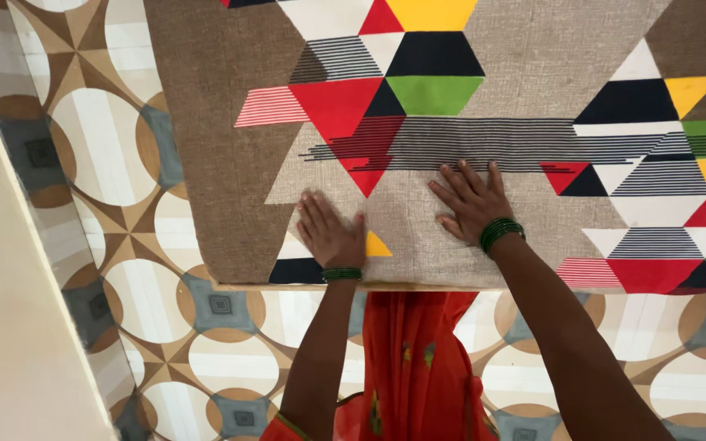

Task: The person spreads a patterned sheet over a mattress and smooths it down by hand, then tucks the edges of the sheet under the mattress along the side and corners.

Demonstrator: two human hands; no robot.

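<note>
Nearest the camera hangs a red-orange garment (418,367), worn by the person, over a tiled floor (116,163) patterned with cream circles and brown stars. Both arms reach forward from there, each wrist ringed with green bangles (500,231).

The left hand (330,233) lies palm down on a patterned cloth (533,65), its fingers (312,214) straight and close together, holding nothing. Just beside the heel of that hand sits a small yellow triangle in the print, and behind the wrist a dark blue one at the cloth's near edge. The right hand (471,200) also presses flat, its fingers (461,181) spread wider and empty, their tips touching a band of fine black stripes.

The cloth lies spread on a flat surface, its near edge (328,287) running straight just behind both wrists. Beyond the fingertips it looks smooth, with red, green, black and yellow triangles on a brown-grey weave. As a judgement, the flattening seems mostly done here; how the far end lies is out of view.

No container shows anywhere.

At the left, a pale wall (2,327) meets the floor.
</note>
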